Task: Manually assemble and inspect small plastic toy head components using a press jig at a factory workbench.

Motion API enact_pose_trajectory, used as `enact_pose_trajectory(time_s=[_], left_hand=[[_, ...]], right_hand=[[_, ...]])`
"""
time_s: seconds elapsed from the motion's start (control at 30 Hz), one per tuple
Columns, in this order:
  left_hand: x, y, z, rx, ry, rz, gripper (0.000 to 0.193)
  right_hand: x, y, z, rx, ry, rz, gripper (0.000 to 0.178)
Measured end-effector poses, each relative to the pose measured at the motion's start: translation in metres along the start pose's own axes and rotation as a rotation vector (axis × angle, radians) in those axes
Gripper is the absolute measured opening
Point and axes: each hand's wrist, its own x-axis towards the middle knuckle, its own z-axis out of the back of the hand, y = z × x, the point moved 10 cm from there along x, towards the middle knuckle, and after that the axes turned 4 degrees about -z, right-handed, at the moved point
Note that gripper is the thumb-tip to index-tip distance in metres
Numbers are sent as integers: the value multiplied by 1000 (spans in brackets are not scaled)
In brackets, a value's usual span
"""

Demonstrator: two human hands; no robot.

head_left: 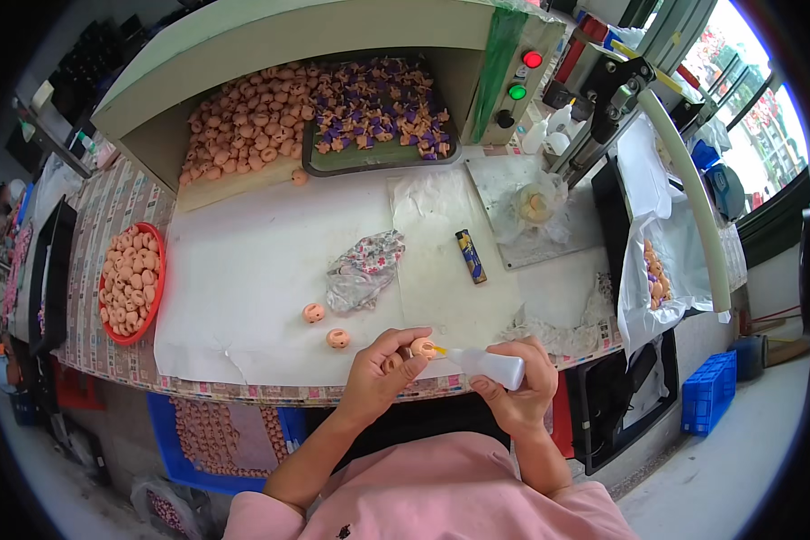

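Note:
My left hand (pixel 377 372) is closed around a small peach-coloured doll head (pixel 423 348), held between thumb and fingertips. Another round peach piece (pixel 391 362) shows inside the same hand. In my right hand (pixel 522 389) is a white squeeze bottle (pixel 495 367), tilted on its side with a thin yellow tip. That tip points left and meets the doll head or lies right beside it; I cannot tell whether it goes inside. Two loose doll heads, an upper one (pixel 313 312) and a lower one (pixel 337 338), lie on the white sheet beyond my left hand.
A crumpled floral cloth (pixel 365 268) and a dark blue patterned tube (pixel 470 256) lie ahead. At left stands a red basket (pixel 160 292) of heads. Under the hood, heads are heaped beside a dark tray (pixel 333 165) of purple-and-peach pieces. A lever press (pixel 607 99) stands right.

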Motion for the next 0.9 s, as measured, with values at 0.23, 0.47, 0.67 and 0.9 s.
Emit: enact_pose_trajectory(time_s=[0.23, 0.47, 0.67, 0.9], left_hand=[[1, 2, -1, -30, -23, -4, 38], [0, 1, -1, -8, -15, 13, 37], [1, -3, 0, -36, -61, 13, 37], [2, -12, 2, -43, -87, -29, 35]], right_hand=[[0, 5, 2, -14, 21, 19, 34], [1, 1, 1, -9, -8, 20, 35], [3, 2, 4, -35, -11, 1, 34], [3, 8, 4, -74, 9, 11, 33]])
